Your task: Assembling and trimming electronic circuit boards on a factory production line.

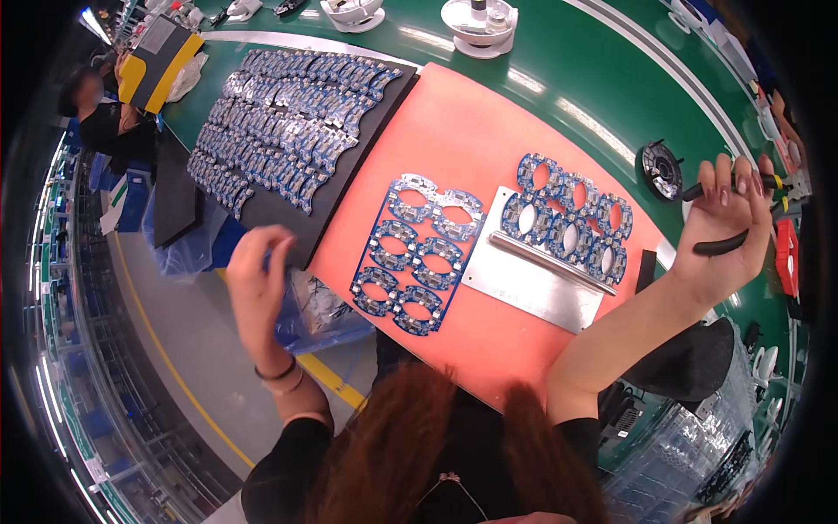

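Note:
My right hand (729, 214) is raised at the right, closed around pliers with black curved handles (721, 245); the jaws are hard to make out. My left hand (256, 272) hovers by the near edge of a black board (377, 122). Its fingers are loosely bent, thumb a little apart, and no object shows in them. Rows of small blue circuit boards (288, 118) cover the black board. On the orange mat (506, 113) lies a blue circuit board panel with oval openings (415, 253). A similar panel (572, 205) rests partly on a metal plate with a raised bar (532, 284).
A green workbench (594, 70) carries white round housings (478, 26) at the back and a black round part (659, 170) at the right. Beyond the board stands a yellow and grey bin (161, 63), near another person (109, 122). Clear plastic bags (319, 319) hang below the bench edge.

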A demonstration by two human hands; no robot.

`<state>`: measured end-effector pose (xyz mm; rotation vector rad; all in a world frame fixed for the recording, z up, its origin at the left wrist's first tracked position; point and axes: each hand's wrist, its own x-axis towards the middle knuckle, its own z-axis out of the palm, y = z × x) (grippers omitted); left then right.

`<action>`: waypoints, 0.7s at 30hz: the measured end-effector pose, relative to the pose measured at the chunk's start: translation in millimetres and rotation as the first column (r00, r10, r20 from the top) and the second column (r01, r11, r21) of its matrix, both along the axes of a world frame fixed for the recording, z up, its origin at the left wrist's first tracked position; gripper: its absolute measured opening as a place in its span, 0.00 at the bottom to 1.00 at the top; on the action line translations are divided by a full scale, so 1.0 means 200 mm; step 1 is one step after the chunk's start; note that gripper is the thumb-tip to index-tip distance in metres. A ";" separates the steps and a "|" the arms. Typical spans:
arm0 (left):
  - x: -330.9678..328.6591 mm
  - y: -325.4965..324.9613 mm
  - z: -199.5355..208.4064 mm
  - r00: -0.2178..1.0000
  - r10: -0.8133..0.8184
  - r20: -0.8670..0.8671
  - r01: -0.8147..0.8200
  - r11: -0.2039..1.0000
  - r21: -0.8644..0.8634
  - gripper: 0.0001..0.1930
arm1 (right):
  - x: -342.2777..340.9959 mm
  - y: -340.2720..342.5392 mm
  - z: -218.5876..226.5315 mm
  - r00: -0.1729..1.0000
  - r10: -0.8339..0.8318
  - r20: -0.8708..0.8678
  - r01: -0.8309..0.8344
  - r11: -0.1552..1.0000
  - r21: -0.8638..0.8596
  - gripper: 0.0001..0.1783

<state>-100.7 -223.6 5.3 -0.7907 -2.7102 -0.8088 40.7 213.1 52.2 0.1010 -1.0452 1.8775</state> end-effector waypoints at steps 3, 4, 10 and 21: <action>0.11 -0.15 0.04 0.965 0.256 -0.059 -0.262 0.954 -0.146 0.09 | 0.02 0.02 0.01 1.000 0.015 0.003 -0.015 1.000 -0.005 0.20; 0.11 -0.14 0.04 0.964 0.261 -0.059 -0.267 0.952 -0.148 0.09 | 0.02 0.02 0.01 1.000 0.025 0.003 -0.025 1.000 -0.005 0.21; -0.06 0.28 -0.11 0.982 -0.182 -0.058 0.183 0.983 0.018 0.10 | 0.01 -0.04 0.03 0.998 0.054 -0.019 -0.054 0.999 -0.007 0.17; -0.40 0.49 -0.38 0.885 -0.425 0.190 0.450 0.887 -0.108 0.07 | 0.04 -0.08 0.06 0.998 -0.052 0.029 0.049 0.995 0.086 0.17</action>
